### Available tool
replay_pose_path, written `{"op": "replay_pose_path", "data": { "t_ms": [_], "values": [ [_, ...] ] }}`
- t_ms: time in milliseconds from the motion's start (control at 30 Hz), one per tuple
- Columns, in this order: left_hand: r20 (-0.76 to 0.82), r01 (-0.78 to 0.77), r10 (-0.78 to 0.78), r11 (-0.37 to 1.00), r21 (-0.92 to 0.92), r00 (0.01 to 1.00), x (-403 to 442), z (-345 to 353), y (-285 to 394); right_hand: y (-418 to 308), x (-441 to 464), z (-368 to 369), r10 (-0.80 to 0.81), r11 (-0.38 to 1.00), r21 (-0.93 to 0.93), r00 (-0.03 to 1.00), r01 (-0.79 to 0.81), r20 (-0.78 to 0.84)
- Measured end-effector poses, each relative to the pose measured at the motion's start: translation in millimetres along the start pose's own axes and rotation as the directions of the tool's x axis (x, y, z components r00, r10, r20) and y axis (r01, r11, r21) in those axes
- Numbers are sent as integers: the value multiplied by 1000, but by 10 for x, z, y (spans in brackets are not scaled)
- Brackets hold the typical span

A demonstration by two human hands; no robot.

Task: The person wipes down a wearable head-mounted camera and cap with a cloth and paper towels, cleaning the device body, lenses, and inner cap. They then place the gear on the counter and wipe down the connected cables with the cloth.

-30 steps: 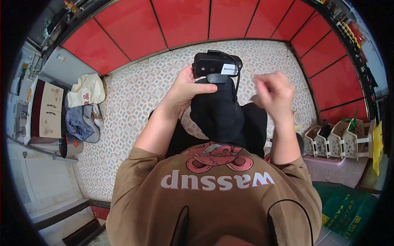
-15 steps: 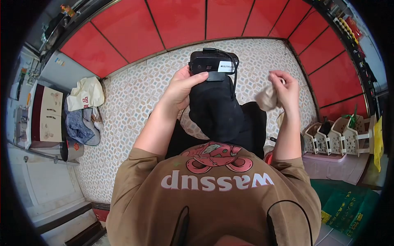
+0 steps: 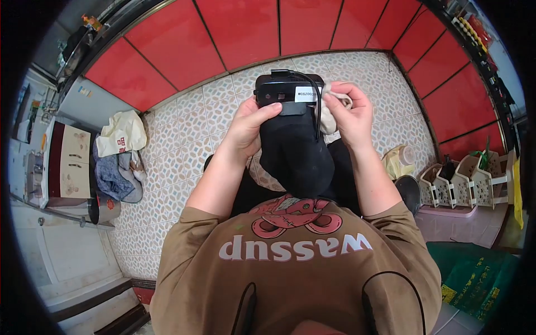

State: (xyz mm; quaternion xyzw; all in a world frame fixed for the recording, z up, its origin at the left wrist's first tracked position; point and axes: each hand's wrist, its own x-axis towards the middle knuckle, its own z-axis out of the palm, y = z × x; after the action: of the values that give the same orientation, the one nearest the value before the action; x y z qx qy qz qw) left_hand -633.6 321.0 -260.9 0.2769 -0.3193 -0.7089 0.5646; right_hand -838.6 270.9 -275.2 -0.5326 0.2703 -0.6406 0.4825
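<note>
Head view: nearest to you, below both hands, is your brown shirt (image 3: 301, 279) with a pink print and white lettering, and beyond it a black fabric piece (image 3: 296, 153) hangs between your forearms. Your left hand (image 3: 245, 124) is partly closed on a black device (image 3: 282, 84), its thumb lying along the lower left edge and its other fingers mostly hidden behind. The device sits between your two hands, just above the fabric, with a white label (image 3: 304, 94) on the side by your right hand and a black cable (image 3: 319, 120) running down there. Your right hand (image 3: 353, 114) is closed to a pinch, thumb and forefinger gripping a pale cloth (image 3: 326, 120) that droops beside the cable; you cannot tell whether the cloth touches the device. Out past your right forearm are a pale yellow bag (image 3: 394, 163) and a row of plastic baskets (image 3: 466, 178). Well to the left of your left hand, a cream bag (image 3: 121, 132) hangs above grey-blue fabric (image 3: 114, 178). Beyond both hands, the patterned tile floor (image 3: 178, 134) runs to red panels (image 3: 245, 33).
</note>
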Motion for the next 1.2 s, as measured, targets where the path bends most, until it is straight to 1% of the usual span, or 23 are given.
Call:
{"op": "replay_pose_path", "data": {
  "t_ms": [33, 100, 133, 167, 233, 267, 367, 400, 433, 467, 500, 533, 633, 667, 700, 767, 800, 900, 933, 1033, 1067, 1167, 1200],
  "values": [
    [-6, -2, 2, 1000, -13, 1000, 3, -7, -8, -15, 5, -32, -51, 992, -116, 997, 56, 53],
    [-6, -4, 4, 1000, -26, 1000, 14, -9, -19, -67, 33, -114, -133, 925, -332, 975, 186, 175],
    [3, 4, -4, 1000, -31, 1000, 16, -11, -21, -116, 51, -153, -135, 924, -333, 975, 188, 175],
    [12, 13, -13, 999, -36, 1000, 10, -15, -21, -190, 64, -192, -96, 867, -450, 957, 216, 275],
    [23, 22, -22, 999, -39, 1000, 12, -11, -6, -332, 90, -229, 23, 706, -641, 895, 302, 446],
    [19, 11, -11, 999, -43, 1000, 12, 4, 10, -376, 89, -222, 22, 705, -642, 896, 301, 444],
    [9, -13, 14, 998, -56, 1000, 14, 49, 37, -491, 95, -196, -1, 793, -602, 989, 91, 148],
    [20, -8, 8, 999, -39, 1000, 11, 61, 34, -526, 106, -168, 1, 794, -601, 989, 89, 148],
    [31, -1, 2, 1000, -20, 1000, 11, 76, 34, -560, 122, -123, -137, 769, -596, 970, 233, 202],
    [45, 4, -4, 1000, 0, 999, 16, 96, 40, -595, 144, -76, -273, 723, -583, 928, 372, 254],
    [46, 4, -4, 1000, 1, 999, 14, 122, 46, -627, 162, -43, -401, 656, -562, 864, 503, 304],
    [40, -2, 2, 1000, 9, 999, 0, 156, 50, -660, 164, -21, -402, 656, -563, 864, 503, 304],
    [20, -20, 20, 1000, 22, 1000, -33, 192, 54, -751, 107, 40, -490, 615, -612, 849, 498, 198],
    [7, -29, 29, 999, 38, 1000, -38, 183, 54, -778, 64, 58, -488, 617, -610, 850, 498, 200],
    [-4, -37, 38, 998, 55, 999, -40, 179, 53, -813, 7, 71, -352, 605, -676, 903, 420, 246],
    [-10, -44, 45, 996, 72, 999, -36, 185, 58, -861, -63, 75, -61, 527, -804, 956, 276, 288],
    [-15, -47, 48, 995, 85, 999, -41, 199, 66, -823, -72, 54, -61, 526, -805, 957, 273, 284],
    [-24, -53, 56, 992, 113, 998, -36, 211, 84, -601, -86, -23, -69, 583, -739, 926, 339, 370],
    [-24, -52, 56, 990, 132, 998, -33, 196, 75, -599, -89, -16, -68, 585, -738, 927, 337, 369],
    [-20, -49, 53, 984, 169, 998, -18, 174, 54, -619, -86, 6, -49, 627, -753, 974, 201, 220],
    [-7, -40, 42, 983, 181, 999, -15, 173, 54, -605, -78, -5, -50, 626, -753, 975, 201, 219],
    [13, -22, 20, 979, 204, 1000, -24, 147, 63, -525, -60, -39, 10, 800, -587, 975, 125, 222],
    [23, -9, 4, 976, 216, 1000, -26, 128, 66, -527, -59, -59, 11, 801, -586, 975, 124, 222]
  ]
}}
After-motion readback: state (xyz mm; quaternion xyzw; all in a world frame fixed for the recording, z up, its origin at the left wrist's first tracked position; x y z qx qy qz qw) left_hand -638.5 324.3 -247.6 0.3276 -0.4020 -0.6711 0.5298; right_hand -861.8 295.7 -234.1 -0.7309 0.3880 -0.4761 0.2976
